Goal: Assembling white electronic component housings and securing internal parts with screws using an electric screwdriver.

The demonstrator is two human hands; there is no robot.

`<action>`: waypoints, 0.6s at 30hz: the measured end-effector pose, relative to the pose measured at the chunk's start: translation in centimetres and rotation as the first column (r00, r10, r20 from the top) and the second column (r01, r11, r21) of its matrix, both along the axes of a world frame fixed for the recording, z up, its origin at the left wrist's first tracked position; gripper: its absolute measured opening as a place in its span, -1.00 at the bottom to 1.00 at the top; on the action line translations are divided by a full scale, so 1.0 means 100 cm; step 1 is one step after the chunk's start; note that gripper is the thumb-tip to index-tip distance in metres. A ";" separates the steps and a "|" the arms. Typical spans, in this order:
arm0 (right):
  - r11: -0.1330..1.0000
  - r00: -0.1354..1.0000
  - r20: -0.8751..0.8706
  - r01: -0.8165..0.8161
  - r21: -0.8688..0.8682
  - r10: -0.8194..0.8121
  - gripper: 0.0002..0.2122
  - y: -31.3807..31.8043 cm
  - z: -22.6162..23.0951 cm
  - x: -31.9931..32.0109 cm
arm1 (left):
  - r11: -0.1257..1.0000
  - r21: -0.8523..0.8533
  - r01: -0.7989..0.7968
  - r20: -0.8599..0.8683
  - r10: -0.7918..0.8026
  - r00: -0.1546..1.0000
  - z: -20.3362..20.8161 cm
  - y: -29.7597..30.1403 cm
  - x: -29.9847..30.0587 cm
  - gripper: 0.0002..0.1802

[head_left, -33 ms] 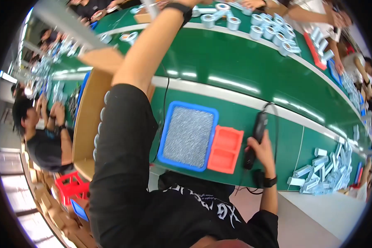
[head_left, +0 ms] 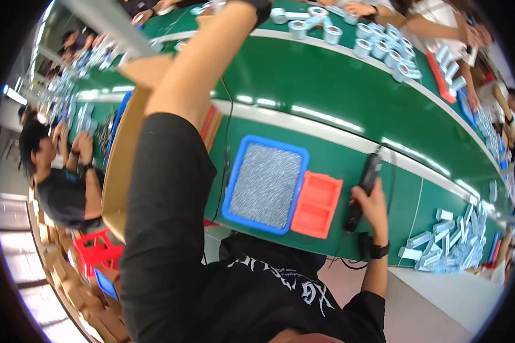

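Observation:
My right hand (head_left: 373, 207) is wrapped around a black electric screwdriver (head_left: 371, 174), with its cord at the upper end and its lower end toward me. Left of it on the green bench lie a red two-compartment tray (head_left: 317, 203) and, touching that, a blue-rimmed tray (head_left: 225, 207) full of small silvery pieces, likely screws. My left arm (head_left: 197, 68) stretches far forward over the bench. Past the dark wristband, the left hand lies beyond the top edge, so its fingers are hidden.
A large open cardboard box (head_left: 115, 188) stands left of my left arm. Pale blue plastic parts (head_left: 449, 240) are heaped at the right. More light blue parts with round ends (head_left: 377, 46) line the far raised ledge. Co-workers sit around the benches; a red stool (head_left: 97, 251) is at lower left.
The view has shifted slightly, so the trays and screwdriver appear a little farther right. My left hand has slipped out past the top edge. The right hand keeps its hold on the screwdriver.

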State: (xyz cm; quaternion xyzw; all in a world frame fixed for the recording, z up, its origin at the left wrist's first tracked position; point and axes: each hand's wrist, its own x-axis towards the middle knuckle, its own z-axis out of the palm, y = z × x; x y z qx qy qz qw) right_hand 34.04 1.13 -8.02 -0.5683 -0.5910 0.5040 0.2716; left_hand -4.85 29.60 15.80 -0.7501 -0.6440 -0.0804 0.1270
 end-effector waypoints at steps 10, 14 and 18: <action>0.966 0.617 0.747 -0.216 -0.144 0.249 -0.60 0.107 0.006 0.132 | 0.879 -0.357 -0.317 -0.202 0.259 0.945 0.156 -0.360 -0.099 -0.45; 0.729 0.686 0.683 -0.598 0.333 0.251 -0.67 0.103 0.159 0.026 | 0.481 -0.257 -0.838 -0.502 0.675 0.541 0.144 -0.480 -0.123 -0.47; 0.233 0.539 0.682 -0.838 0.493 0.495 -0.57 0.079 0.241 -0.178 | 0.458 -0.382 -0.803 -0.423 0.686 0.592 0.127 -0.528 -0.188 -0.51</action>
